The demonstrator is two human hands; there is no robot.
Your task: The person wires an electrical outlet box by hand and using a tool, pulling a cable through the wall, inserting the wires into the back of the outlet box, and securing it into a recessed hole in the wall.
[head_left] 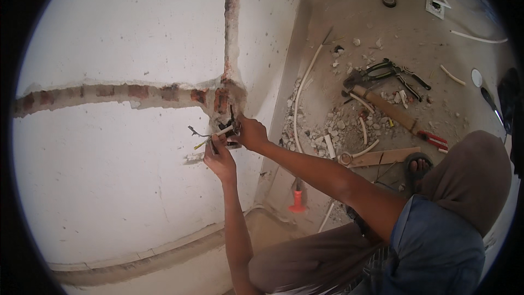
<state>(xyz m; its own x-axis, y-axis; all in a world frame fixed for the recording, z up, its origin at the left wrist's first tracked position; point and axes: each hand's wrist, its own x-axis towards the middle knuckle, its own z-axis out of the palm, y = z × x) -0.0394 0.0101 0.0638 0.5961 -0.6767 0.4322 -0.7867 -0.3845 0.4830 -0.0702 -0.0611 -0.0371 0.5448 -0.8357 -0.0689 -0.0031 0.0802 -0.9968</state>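
At the wall, my left hand (219, 159) pinches the end of a short white conduit tube (224, 130), its fingers closed. Out past the fingertips stick grey wire ends (197, 133) and a yellow-green wire tip (198, 146). My right hand (252, 134) is closed at the tube's other end, close to a dark recess (233, 144) in the wall; its fingertips are partly hidden. The recess sits just below where a horizontal chased groove (109, 92) with exposed brick meets a vertical groove (232, 27).
Rubble (344, 128) and white conduit lengths (300, 95) lie on the floor to the right. Among them are green-handled pliers (382, 66), a wooden-handled hammer (385, 108), a red-handled tool (434, 139) and an orange-gripped chisel (297, 202). A tape roll (388, 0) lies farther off.
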